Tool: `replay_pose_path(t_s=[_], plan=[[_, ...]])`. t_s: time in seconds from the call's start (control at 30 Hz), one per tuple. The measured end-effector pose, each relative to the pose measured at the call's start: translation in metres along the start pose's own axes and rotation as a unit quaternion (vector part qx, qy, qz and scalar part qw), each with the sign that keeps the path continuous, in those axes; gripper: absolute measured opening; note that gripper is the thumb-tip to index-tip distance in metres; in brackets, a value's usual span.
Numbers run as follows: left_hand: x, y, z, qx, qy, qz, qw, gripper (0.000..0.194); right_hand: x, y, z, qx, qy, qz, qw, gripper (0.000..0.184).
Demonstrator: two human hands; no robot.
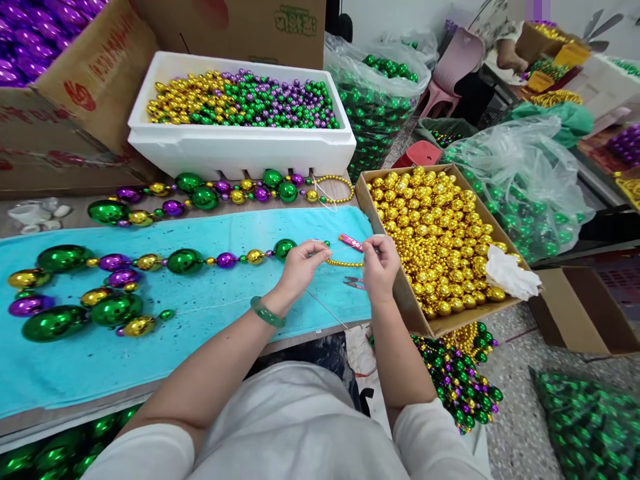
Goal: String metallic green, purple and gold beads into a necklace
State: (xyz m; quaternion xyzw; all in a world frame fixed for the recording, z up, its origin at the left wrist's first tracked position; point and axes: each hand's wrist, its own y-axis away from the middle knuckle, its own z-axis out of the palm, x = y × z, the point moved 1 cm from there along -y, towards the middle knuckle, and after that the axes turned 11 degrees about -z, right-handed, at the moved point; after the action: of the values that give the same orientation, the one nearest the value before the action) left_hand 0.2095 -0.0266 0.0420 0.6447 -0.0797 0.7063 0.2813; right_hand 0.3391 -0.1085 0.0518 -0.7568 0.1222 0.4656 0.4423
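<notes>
On a blue towel (210, 320) lies a bead necklace (185, 261) of big green, purple and gold beads, with a bare thread running from one end. My left hand (303, 267) pinches near that necklace's right end, on a short strand of small gold beads (345, 263). The strand spans to my right hand (381, 263), whose fingers are closed at its other end. A pink stick-like item (351, 241), perhaps a lighter, shows beside my right fingertips; whether it is held I cannot tell. Just below are the blades of small snips (354, 283), their handles hidden by the hand.
Behind the towel lies another bead necklace (205, 197), before a white foam box (240, 143) of mixed beads. To the right stands a carton (435, 327) of gold beads with a white crumpled tissue (513, 273). A carton of purple beads (35, 40) is left; bagged green beads (380, 113) stand behind.
</notes>
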Motion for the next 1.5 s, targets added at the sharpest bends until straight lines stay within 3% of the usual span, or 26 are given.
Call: replay_pose_path(t_s=[0.17, 0.3, 0.4, 0.47, 0.6, 0.67, 0.73, 0.83, 1.03, 1.17, 1.23, 1.3, 1.37, 1.43, 1.5], plan=[[0.005, 0.004, -0.002, -0.035, -0.087, 0.028, 0.995, 0.013, 0.007, -0.008, -0.01, -0.014, 0.018, 0.021, 1.0, 0.013], [0.013, 0.01, -0.009, -0.053, -0.027, -0.046, 0.997, 0.017, 0.022, -0.031, -0.059, -0.11, 0.123, 0.021, 0.986, 0.01], [0.021, 0.016, -0.017, -0.051, 0.069, -0.116, 0.99, 0.026, 0.034, -0.044, -0.11, -0.192, 0.293, 0.052, 0.935, 0.027], [0.03, 0.022, -0.02, -0.062, 0.109, -0.133, 0.983, 0.028, 0.039, -0.044, -0.131, -0.258, 0.36, 0.073, 0.893, 0.039], [0.054, 0.04, -0.02, -0.089, 0.135, -0.107, 0.981, 0.021, 0.041, -0.032, -0.129, -0.332, 0.408, 0.06, 0.848, 0.044], [0.068, 0.047, -0.017, -0.091, 0.145, -0.071, 0.983, 0.016, 0.038, -0.03, -0.119, -0.307, 0.452, 0.036, 0.837, 0.035], [0.082, 0.052, -0.012, -0.092, 0.16, -0.038, 0.982, 0.012, 0.034, -0.034, -0.114, -0.245, 0.495, 0.01, 0.833, 0.032], [0.102, 0.055, -0.005, -0.103, 0.184, -0.003, 0.977, 0.011, 0.032, -0.049, -0.124, -0.134, 0.523, 0.001, 0.842, 0.035], [0.13, 0.054, -0.015, -0.075, 0.232, 0.074, 0.967, 0.012, 0.052, -0.064, -0.169, 0.009, 0.345, 0.19, 0.919, 0.015], [0.132, 0.05, -0.032, -0.019, 0.255, 0.054, 0.965, 0.012, 0.045, -0.083, -0.199, 0.075, 0.292, 0.213, 0.929, 0.029], [0.129, 0.048, -0.038, -0.003, 0.259, 0.042, 0.965, 0.012, 0.03, -0.104, -0.214, 0.127, 0.258, 0.182, 0.94, 0.033], [0.124, 0.048, -0.047, 0.015, 0.262, 0.033, 0.964, 0.012, 0.009, -0.128, -0.227, 0.21, 0.198, 0.087, 0.953, 0.033], [0.119, 0.05, -0.061, 0.046, 0.255, 0.03, 0.965, 0.01, -0.013, -0.147, -0.233, 0.242, 0.179, -0.008, 0.954, 0.03], [0.111, 0.053, -0.081, 0.076, 0.235, 0.025, 0.969, 0.01, -0.03, -0.154, -0.23, 0.223, 0.206, -0.063, 0.951, 0.026], [0.1, 0.057, -0.106, 0.113, 0.189, 0.024, 0.975, 0.012, -0.039, -0.148, -0.218, 0.161, 0.251, -0.074, 0.952, 0.021]])
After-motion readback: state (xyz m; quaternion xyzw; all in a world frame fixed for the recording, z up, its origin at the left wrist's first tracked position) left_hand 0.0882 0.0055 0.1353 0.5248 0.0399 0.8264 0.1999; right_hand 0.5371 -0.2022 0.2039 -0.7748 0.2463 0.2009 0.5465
